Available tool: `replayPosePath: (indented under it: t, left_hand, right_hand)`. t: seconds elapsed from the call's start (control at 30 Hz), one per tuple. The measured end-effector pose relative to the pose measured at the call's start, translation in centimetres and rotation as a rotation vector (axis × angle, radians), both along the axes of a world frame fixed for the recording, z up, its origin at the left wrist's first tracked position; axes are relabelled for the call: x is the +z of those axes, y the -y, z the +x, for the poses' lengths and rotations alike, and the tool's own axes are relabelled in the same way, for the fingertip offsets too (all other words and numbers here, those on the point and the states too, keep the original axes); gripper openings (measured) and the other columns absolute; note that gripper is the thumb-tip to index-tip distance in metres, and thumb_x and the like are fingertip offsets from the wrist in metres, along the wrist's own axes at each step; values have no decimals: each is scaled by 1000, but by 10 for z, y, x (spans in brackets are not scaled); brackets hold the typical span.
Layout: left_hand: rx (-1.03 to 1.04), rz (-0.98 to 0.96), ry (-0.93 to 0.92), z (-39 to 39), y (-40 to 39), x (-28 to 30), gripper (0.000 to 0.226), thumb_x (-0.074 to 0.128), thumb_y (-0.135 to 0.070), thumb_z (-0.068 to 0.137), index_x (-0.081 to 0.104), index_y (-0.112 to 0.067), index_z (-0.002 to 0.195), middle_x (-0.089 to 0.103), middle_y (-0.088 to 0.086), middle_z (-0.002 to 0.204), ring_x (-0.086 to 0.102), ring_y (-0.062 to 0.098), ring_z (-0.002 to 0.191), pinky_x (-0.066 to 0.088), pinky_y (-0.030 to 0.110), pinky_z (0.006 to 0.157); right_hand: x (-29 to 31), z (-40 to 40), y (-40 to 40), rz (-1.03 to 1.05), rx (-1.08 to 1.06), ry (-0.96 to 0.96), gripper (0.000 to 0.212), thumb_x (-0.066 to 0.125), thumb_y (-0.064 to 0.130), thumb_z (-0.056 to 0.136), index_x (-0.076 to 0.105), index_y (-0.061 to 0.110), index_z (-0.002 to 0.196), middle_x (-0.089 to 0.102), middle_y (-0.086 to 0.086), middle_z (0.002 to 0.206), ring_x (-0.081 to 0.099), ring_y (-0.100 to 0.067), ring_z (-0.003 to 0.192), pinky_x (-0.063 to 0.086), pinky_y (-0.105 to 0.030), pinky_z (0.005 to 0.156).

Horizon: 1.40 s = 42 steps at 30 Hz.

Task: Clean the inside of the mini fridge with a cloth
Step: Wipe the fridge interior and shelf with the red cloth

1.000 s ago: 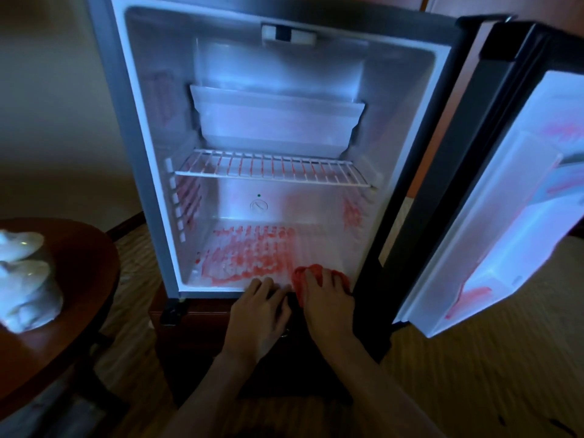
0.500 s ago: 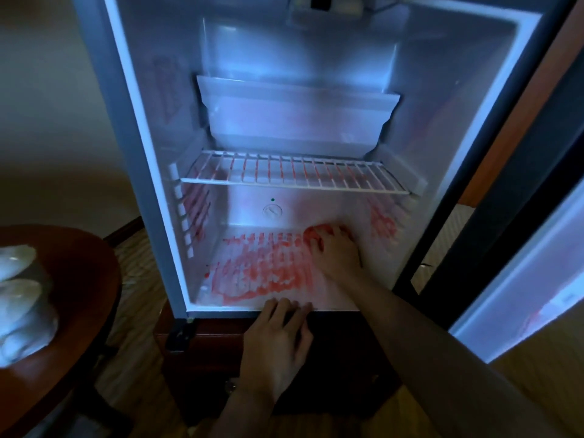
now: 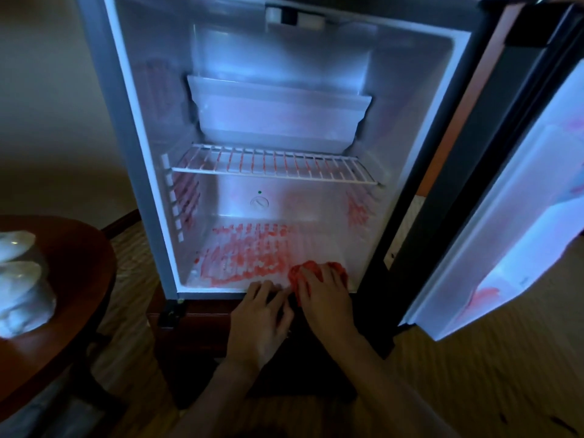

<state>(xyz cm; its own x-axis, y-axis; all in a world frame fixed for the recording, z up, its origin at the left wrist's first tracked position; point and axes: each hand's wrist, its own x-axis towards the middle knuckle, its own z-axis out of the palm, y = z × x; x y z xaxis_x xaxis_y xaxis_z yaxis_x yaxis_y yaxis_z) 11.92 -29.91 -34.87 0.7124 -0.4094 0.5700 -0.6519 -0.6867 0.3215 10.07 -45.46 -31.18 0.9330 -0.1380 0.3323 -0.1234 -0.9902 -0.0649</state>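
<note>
The mini fridge (image 3: 148, 147) stands open, lit inside, with red smears over the left half of its floor (image 3: 249, 257) and on both side walls. A red cloth (image 3: 311, 268) lies bunched at the front right of the floor. My right hand (image 3: 325, 298) presses down on the cloth, fingers spread over it. Just left of it, my left hand (image 3: 259, 320) rests flat on the fridge's front bottom edge, fingers straight. A white wire shelf (image 3: 271, 165) spans the middle, with a clear tray (image 3: 278, 118) above it.
The fridge door (image 3: 505, 200) hangs open at the right, red smears on its inner liner. A round dark wooden table (image 3: 63, 279) with white folded items (image 3: 22, 279) sits at the left. The fridge rests on a dark wooden cabinet (image 3: 196, 336).
My right hand has pulled the cloth from the back of the fridge floor to the front right edge. The left hand has stayed on the front edge.
</note>
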Motion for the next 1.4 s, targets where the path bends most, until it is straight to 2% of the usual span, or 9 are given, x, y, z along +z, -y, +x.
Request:
replayPosePath:
  t: [0.07,0.23,0.4,0.5,0.7,0.9,1.03,1.13,1.4]
  left_hand:
    - [-1,2,11,2,-1,-4,36,51,-34,97,68,-22,126,59,-6,114,52,14,108,52,27,79]
    - [-36,-35,25,8,1,-12,38,52,-33,95,67,-25,129,59,-6,117,54,16,112,50,27,90]
    - [-49,-40,39,10,0,-11,39,53,-32,93,68,-25,128,61,-5,116,55,15,110,50,25,90]
    - [-31,-42,1,7,2,-7,36,53,-35,95,68,-26,127,60,-7,115,53,13,110,50,25,87]
    - [-34,31,-27,3,-3,5,37,49,-42,97,65,-28,128,54,-10,113,49,11,106,46,23,77]
    - [-96,103,25,13,-15,15,35,53,-45,93,66,-30,122,55,-10,108,51,13,103,52,27,67]
    - [-109,109,62,24,-25,18,32,52,-40,92,72,-24,112,57,-5,104,56,18,100,55,34,64]
    - [-102,103,64,25,-30,14,33,53,-37,94,73,-21,115,58,-4,106,57,17,103,56,31,65]
    - [-126,107,10,18,-28,6,41,54,-36,91,64,-19,127,56,-6,115,54,13,106,52,25,78]
  right_hand:
    - [4,25,4,-1,-67,-88,42,22,39,104,50,32,135,49,5,138,44,-23,125,29,-39,111]
    - [14,100,21,55,-92,-80,38,32,39,107,60,26,129,55,-4,132,49,-29,120,35,-40,105]
    - [14,148,34,89,-85,-75,38,36,38,107,61,28,133,54,-5,138,49,-31,123,35,-39,107]
    - [12,135,34,153,-48,-31,35,40,35,105,63,24,130,55,-9,135,52,-33,118,37,-38,101]
    - [10,50,17,197,-10,-10,33,50,38,100,67,24,125,58,-8,131,51,-32,119,37,-41,104]
    - [-3,-11,8,185,85,33,36,41,33,105,60,25,134,55,0,136,47,-24,126,33,-37,112]
    - [0,7,6,161,37,64,29,45,29,104,66,22,122,62,-1,124,52,-26,118,35,-41,109]
    - [6,38,9,158,-6,38,26,47,30,103,68,21,114,63,-4,116,53,-28,109,38,-40,100]
    - [20,140,23,135,-88,-35,36,38,33,106,65,21,126,58,-9,130,53,-30,117,35,-39,106]
